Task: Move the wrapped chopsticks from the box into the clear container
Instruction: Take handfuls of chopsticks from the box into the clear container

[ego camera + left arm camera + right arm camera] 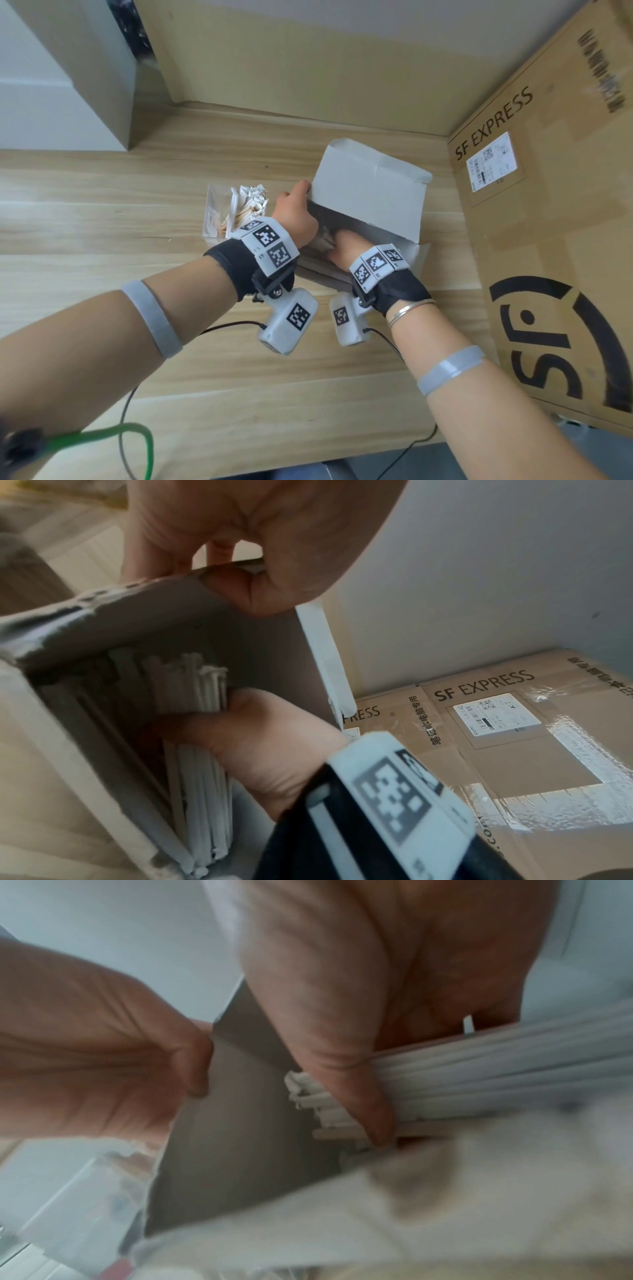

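A grey cardboard box (373, 192) stands open on the wooden table, its lid flap raised at the back. My left hand (297, 202) pinches the box's left wall edge (178, 588), thumb inside. My right hand (337, 245) reaches into the box and grips a bundle of white paper-wrapped chopsticks (200, 688); the thumb (363, 1085) lies across the bundle (479, 1074). More wrapped chopsticks lie deeper in the box. The clear container (219, 212) sits just left of the box, behind my left wrist, with several wrapped chopsticks in it.
A large SF Express carton (548, 246) stands close on the right. A white block (58, 85) stands at the back left, and a cardboard panel (308, 68) closes the back. Cables (126, 411) trail near the table's front edge.
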`<action>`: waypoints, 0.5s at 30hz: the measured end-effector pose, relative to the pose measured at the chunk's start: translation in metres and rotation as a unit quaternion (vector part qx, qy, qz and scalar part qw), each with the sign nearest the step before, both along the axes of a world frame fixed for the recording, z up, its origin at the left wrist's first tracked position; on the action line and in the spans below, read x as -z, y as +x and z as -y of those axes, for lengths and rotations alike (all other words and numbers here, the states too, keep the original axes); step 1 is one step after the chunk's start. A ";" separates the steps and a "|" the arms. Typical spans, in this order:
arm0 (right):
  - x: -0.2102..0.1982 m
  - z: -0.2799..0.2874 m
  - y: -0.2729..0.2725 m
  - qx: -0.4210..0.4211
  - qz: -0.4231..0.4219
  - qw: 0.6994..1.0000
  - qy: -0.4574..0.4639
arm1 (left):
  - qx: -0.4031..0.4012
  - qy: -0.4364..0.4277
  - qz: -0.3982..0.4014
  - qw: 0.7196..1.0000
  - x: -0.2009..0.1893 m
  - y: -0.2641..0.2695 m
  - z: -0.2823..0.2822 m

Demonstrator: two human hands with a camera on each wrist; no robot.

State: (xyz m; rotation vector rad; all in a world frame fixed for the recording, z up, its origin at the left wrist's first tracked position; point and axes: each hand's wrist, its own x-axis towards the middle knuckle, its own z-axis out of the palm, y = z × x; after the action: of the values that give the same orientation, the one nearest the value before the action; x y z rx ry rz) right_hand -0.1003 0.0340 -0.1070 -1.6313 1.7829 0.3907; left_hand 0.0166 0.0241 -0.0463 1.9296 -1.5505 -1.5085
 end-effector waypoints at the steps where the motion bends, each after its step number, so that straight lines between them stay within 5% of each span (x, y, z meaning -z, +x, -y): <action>1: -0.002 0.001 -0.001 0.009 0.016 1.000 -0.004 | 0.003 0.003 0.011 1.000 0.001 0.001 0.001; 15: -0.035 0.010 -0.007 0.155 0.223 0.953 -0.135 | 0.050 0.049 0.082 0.994 0.007 0.005 0.014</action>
State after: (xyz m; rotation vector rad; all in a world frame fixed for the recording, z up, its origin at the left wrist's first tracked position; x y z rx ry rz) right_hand -0.1076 0.0240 -0.0724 -1.4337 1.7433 -0.3559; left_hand 0.0217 0.0099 -0.0529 2.1067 -1.6939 -1.5269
